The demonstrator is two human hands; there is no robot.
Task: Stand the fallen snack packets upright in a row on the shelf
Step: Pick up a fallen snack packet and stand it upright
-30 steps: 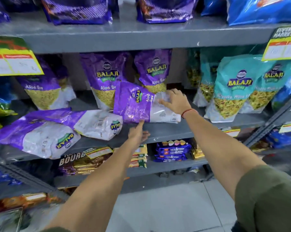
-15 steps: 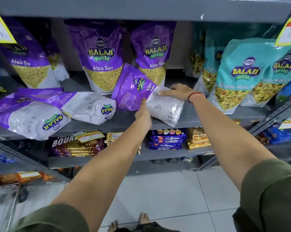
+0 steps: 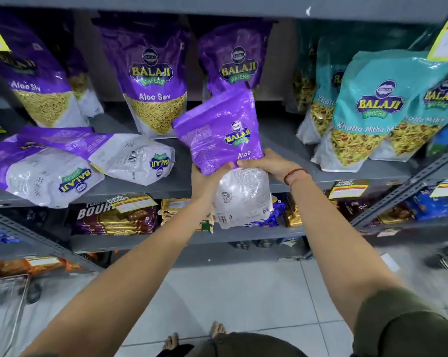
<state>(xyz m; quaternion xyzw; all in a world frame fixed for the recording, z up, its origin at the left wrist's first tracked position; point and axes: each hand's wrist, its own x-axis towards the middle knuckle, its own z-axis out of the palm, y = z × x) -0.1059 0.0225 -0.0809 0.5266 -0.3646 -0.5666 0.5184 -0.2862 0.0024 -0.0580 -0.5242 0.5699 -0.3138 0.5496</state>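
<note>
A purple and white Aloo Sev packet (image 3: 225,150) is held nearly upright in front of the grey shelf (image 3: 289,176), its white bottom hanging below the shelf's front edge. My left hand (image 3: 207,181) grips its middle from the left and my right hand (image 3: 266,163) grips it from the right. Two more purple packets lie flat on the shelf at the left, one at the front (image 3: 37,171) and one behind it (image 3: 130,155). Three purple packets stand upright at the back: (image 3: 34,86), (image 3: 153,81), (image 3: 233,63).
Teal Khatta Mitha packets (image 3: 372,109) stand upright at the right of the same shelf. Biscuit packs (image 3: 114,215) fill the lower shelf. Yellow price tags (image 3: 447,39) hang from the shelf above. A slanted metal brace (image 3: 408,191) runs at the right, a trolley (image 3: 4,305) at the lower left.
Both hands have taken hold of the tilted purple packet, lifted it off the shelf toward me and turned it from lying sideways to nearly upright.
</note>
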